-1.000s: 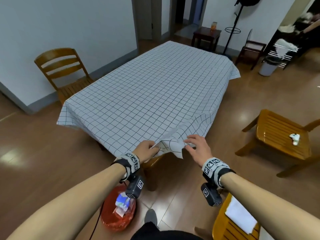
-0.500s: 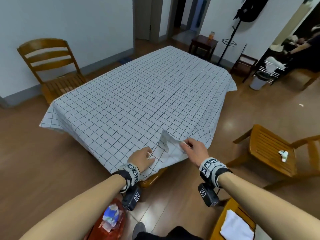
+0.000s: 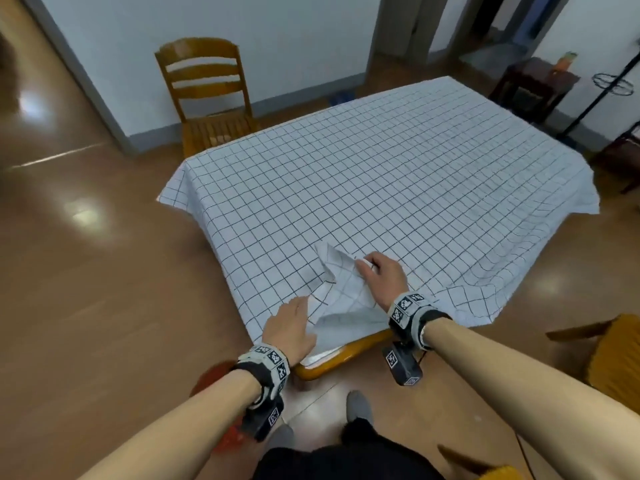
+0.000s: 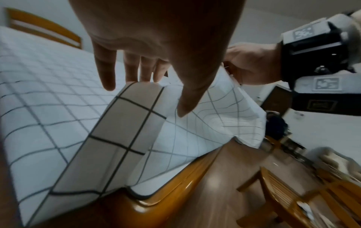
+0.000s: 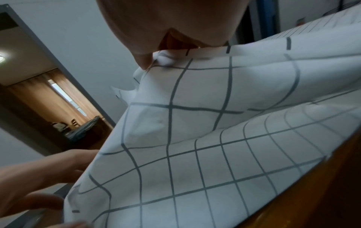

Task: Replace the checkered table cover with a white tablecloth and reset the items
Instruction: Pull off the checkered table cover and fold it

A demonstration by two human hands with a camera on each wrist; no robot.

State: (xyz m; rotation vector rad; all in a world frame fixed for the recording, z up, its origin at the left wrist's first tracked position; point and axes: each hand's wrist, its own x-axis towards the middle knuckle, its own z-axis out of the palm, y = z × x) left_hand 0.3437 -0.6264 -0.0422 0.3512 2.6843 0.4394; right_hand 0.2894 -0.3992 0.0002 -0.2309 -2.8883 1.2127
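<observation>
R hand (image 3: 382,278) pinches the near corner of the checkered cover (image 3: 398,174), folded back onto the bench (image 3: 341,353) to start peeling it off, while L hand (image 3: 289,327), fingers straight, pins the cloth beside it.

This is a lived-in home, most likely its dining room: a wooden bench (image 3: 341,356) under a checkered cover (image 3: 381,174) stands on a glossy brown wood floor (image 3: 86,289), with a slat-back wooden chair (image 3: 204,95) against a pale wall with a grey skirting. Beyond it are a dark side table (image 3: 533,84) (something small and orange on top) and the black stand of a coat rack (image 3: 602,88) beside an open doorway. The right wrist view looks through another doorway (image 5: 58,108) into a room with tan curtains.
</observation>
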